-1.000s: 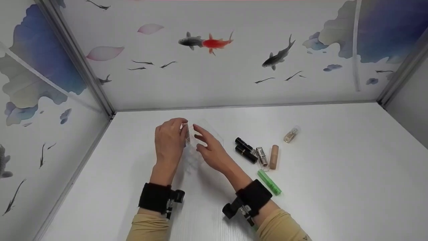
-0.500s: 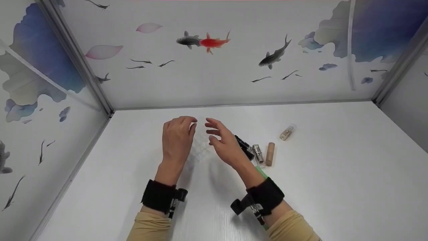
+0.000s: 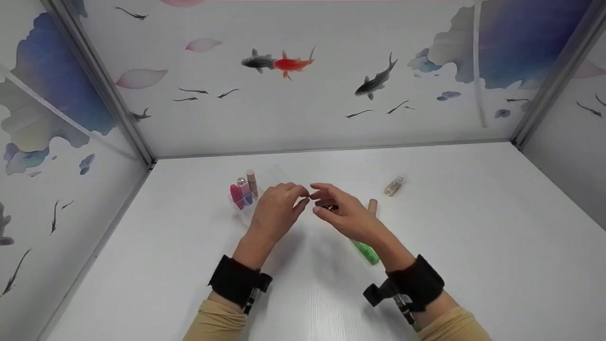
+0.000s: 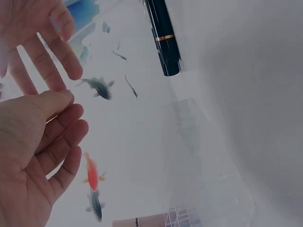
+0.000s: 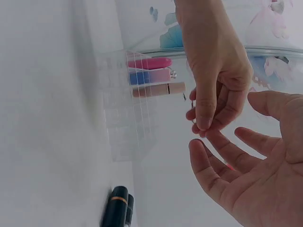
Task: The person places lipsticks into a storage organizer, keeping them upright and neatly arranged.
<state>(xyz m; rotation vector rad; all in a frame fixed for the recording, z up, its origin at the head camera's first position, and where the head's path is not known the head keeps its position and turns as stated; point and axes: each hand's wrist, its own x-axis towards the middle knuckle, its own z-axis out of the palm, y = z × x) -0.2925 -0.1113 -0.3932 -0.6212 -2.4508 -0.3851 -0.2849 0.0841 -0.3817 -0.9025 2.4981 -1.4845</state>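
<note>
My left hand point(image 3: 281, 208) is raised over the table with fingers bent and the thumb tip at the index fingertip; nothing shows between them. Facing it, my right hand point(image 3: 348, 215) has its fingers spread and loosely bent, and holds nothing. The fingertips of both hands meet or nearly meet in the right wrist view. Left of the left hand stands a clear compartment organizer point(image 5: 125, 127). At one end it holds a pink tube point(image 5: 154, 63), a blue-and-pink tube point(image 5: 151, 75) and a beige tube point(image 5: 158, 90). Black lipstick tubes point(image 5: 116, 205) lie nearby, mostly hidden by my right hand in the head view.
A tan tube point(image 3: 373, 206) and a green tube point(image 3: 367, 252) lie on the white table point(image 3: 473, 237) by my right forearm. Farther back lies a small clear bottle point(image 3: 394, 186). Printed panels point(image 3: 303, 123) enclose the back and sides.
Both hands have moved right and come together, uncovering the organizer and its upright tubes on the left. My right hand now covers the black lipstick tubes. The head view has shifted slightly.
</note>
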